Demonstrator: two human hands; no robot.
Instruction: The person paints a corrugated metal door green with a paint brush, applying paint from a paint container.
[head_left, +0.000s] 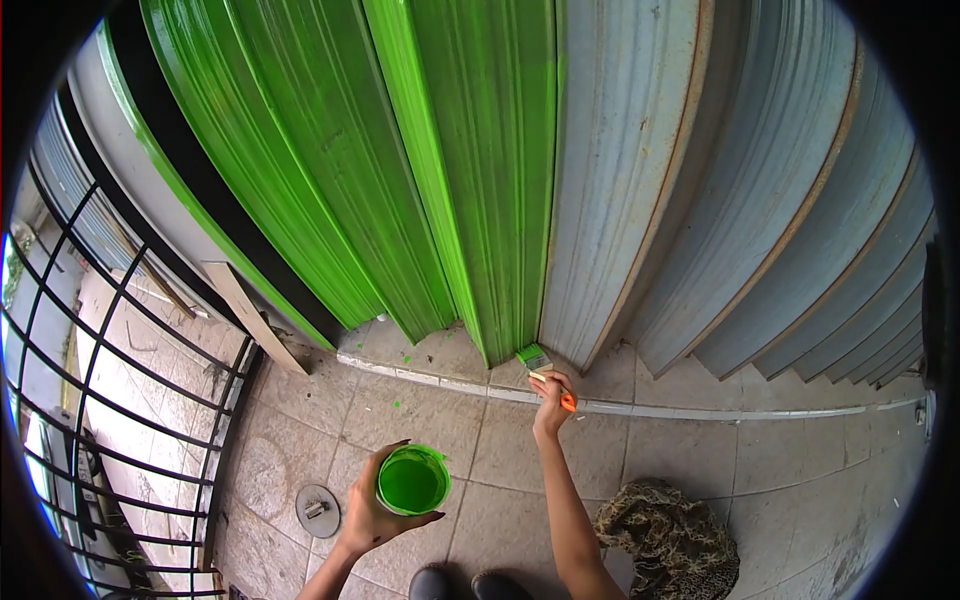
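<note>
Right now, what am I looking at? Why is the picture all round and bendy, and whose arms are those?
The picture comes from a camera worn on a person's head, looking down, and its wide lens bends everything round. The two arms belong to that person. Their left hand holds a small tub of green paint. Their right hand holds a paintbrush with an orange handle, its bristles at the bottom of a folding metal shutter. Part of the shutter is already green and part is grey. On the tiled floor lie a round lid and a patterned cloth. The person's shoes peek in below.
</note>
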